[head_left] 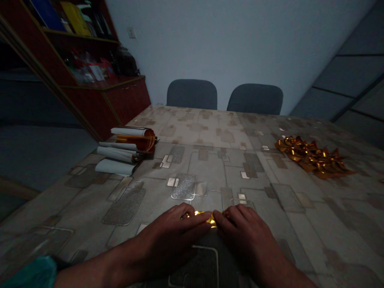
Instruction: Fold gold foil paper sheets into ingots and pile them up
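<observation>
My left hand (171, 234) and my right hand (244, 236) rest close together near the front of the table, fingers pressing on a folded strip of gold foil (208, 218) between them. Much of the strip is hidden under my fingers. Farther off on the right lies a heap of crumpled gold foil ribbon (312, 157). Several rolled sheets of white-backed paper and gold foil (129, 146) lie at the table's left side, beyond reach of either hand.
The table has a patterned grey-beige cover (210, 168). A red wooden shelf unit (102, 96) holding books and clutter stands at the back left. Two grey chairs (192, 94) stand behind the far edge, against a pale wall.
</observation>
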Motion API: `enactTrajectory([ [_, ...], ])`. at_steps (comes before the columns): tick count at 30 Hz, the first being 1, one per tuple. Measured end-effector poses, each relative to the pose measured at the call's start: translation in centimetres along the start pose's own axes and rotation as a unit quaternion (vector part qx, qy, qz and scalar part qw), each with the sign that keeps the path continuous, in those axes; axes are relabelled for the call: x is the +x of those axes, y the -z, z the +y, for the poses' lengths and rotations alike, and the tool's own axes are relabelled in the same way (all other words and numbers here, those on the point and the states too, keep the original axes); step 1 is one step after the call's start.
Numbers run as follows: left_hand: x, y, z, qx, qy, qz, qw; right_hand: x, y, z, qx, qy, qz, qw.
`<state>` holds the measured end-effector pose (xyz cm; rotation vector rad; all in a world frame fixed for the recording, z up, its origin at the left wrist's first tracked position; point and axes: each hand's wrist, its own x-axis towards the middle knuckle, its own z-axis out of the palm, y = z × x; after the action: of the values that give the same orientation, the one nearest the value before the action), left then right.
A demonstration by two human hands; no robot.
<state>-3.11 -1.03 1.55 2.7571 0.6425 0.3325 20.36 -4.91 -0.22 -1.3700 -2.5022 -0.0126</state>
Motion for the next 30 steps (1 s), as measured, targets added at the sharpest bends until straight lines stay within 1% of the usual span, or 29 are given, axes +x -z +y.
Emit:
enactTrajectory([
  [2, -0.2, 0.1, -0.1, -0.048, 0.021, -0.012, 0.999, -0.5, 0.0, -0.1, 0.02, 0.002, 0.0, 1.0],
  [4, -0.5, 0.2, -0.2, -0.074, 0.031, -0.019, 0.997, -0.9, 0.3, -0.1, 0.058, 0.001, -0.006, 0.998],
  [8, -1.0, 0.2, -0.8, -0.051, 0.02, -0.012, 0.998, -1.8, 1.4, 0.1, 0.111, -0.001, -0.051, 0.993],
  [10, -1.2, 0.2, -1.2, -0.034, -0.002, -0.015, 0.999, -2.2, 1.9, 0.3, 0.107, 0.007, -0.061, 0.992],
  [13, -1.3, 0.3, -1.6, -0.023, -0.031, -0.024, 0.999, -2.7, 2.1, 0.5, 0.086, 0.022, -0.058, 0.994],
  [17, -1.5, 0.9, -1.4, -0.004, -0.02, -0.041, 0.999, -2.8, 1.8, 0.5, 0.069, 0.018, -0.061, 0.996],
  [21, -2.0, 1.4, -1.3, 0.018, -0.023, -0.042, 0.999, -2.8, 1.8, 0.5, 0.053, 0.023, -0.043, 0.997],
  [23, -2.3, 1.5, -1.4, 0.029, -0.03, -0.031, 0.999, -2.8, 1.8, 0.4, 0.052, 0.023, -0.041, 0.998],
  [27, -2.6, 1.5, -1.5, 0.036, -0.041, 0.01, 0.998, -2.6, 1.9, 0.3, 0.063, 0.014, -0.046, 0.997],
  [30, -2.5, 1.3, -1.1, 0.01, -0.011, 0.018, 1.0, -2.2, 2.0, -0.1, 0.068, 0.0, -0.055, 0.996],
])
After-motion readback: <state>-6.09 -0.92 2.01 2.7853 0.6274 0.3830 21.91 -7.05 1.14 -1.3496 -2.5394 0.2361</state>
